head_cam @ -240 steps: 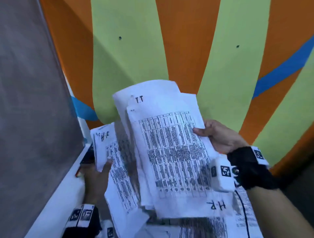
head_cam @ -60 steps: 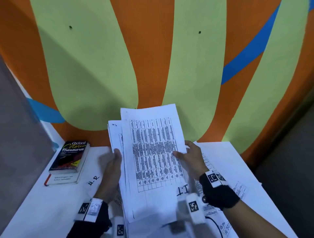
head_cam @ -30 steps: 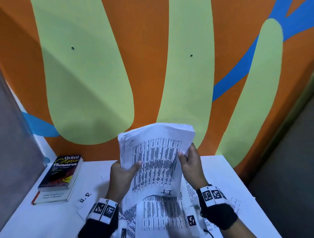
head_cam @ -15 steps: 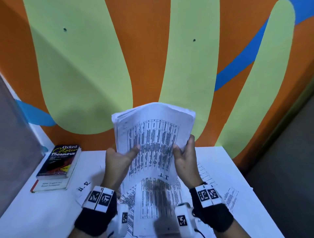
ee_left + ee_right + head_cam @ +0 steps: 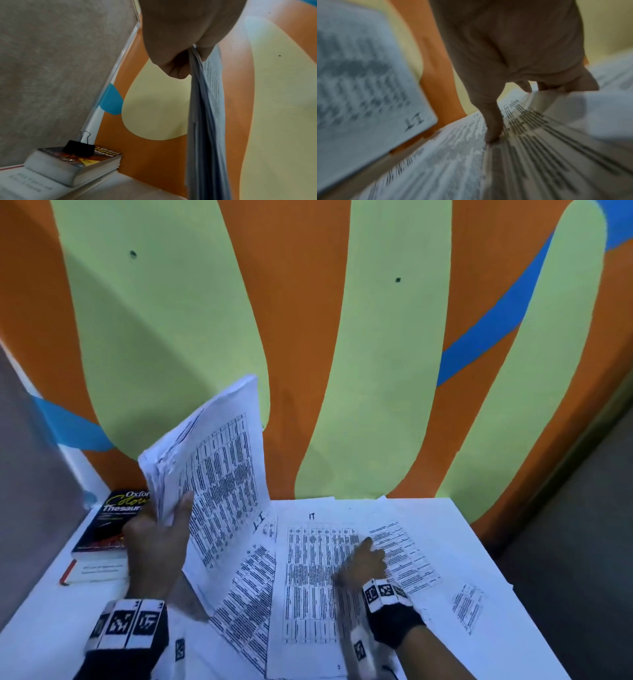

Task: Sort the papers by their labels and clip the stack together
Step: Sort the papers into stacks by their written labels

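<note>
Half a second earlier both our hands had held the stack upright; by now our right hand (image 5: 363,563) had let go and dropped to the loose sheets (image 5: 318,580) on the table (image 5: 479,546). It was blurred, fingers down on an "IT"-marked page, so we could not tell whether it pressed or pinched. Our left hand (image 5: 156,542) alone gripped the stack (image 5: 219,474), thumb across its face, tilted left above the desk. Further left lay the thesaurus (image 5: 75,162), with the black binder clip (image 5: 79,148) resting on its cover. We judged the one-handed hold risky: the sheets fanned at the top edge and could slide apart, mixing labels again. A quick drag with the right hand could also crumple the page beneath.
</note>
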The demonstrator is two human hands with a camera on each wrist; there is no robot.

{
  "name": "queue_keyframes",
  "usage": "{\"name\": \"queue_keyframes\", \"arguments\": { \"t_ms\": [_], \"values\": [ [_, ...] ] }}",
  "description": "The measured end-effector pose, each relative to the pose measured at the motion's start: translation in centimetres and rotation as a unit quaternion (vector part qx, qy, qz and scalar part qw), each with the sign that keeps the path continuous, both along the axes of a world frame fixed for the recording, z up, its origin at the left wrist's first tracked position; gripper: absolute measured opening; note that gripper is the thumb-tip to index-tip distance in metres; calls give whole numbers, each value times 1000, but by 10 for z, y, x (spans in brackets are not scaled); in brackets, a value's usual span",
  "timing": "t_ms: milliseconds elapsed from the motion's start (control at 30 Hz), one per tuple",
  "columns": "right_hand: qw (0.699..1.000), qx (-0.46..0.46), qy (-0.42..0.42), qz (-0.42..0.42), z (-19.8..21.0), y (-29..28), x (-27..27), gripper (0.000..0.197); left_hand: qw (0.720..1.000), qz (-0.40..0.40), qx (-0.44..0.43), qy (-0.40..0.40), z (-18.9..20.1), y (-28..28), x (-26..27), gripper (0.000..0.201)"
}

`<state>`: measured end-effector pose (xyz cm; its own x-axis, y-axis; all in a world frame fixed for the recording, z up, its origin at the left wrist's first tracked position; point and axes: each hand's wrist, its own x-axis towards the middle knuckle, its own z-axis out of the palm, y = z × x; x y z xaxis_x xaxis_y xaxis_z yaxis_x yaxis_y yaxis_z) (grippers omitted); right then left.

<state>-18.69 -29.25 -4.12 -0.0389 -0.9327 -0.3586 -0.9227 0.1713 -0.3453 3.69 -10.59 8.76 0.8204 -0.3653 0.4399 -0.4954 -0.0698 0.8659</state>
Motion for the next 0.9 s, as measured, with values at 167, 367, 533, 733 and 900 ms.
{"name": "queue_keyframes", "arguments": {
  "t_ms": [167,367,533,733,900],
  "values": [
    [987,-18,-133,87,38,-7,-22,78,999,36,-5,-35,-1,18,12,30],
    [915,-53,-298,265,129,-18,-45,35,995,76,-4,-62,-15,37,43,41],
    [903,68,-246,346,136,-21,-14,26,994,79,-14,-76,-14,41,60,38],
    [926,57,-10,373,60,26,56,9,992,87,-50,-71,-13,47,80,50],
    [934,6,14,357,28,40,72,20,993,90,-28,-65,-15,53,74,44]
  ]
}}
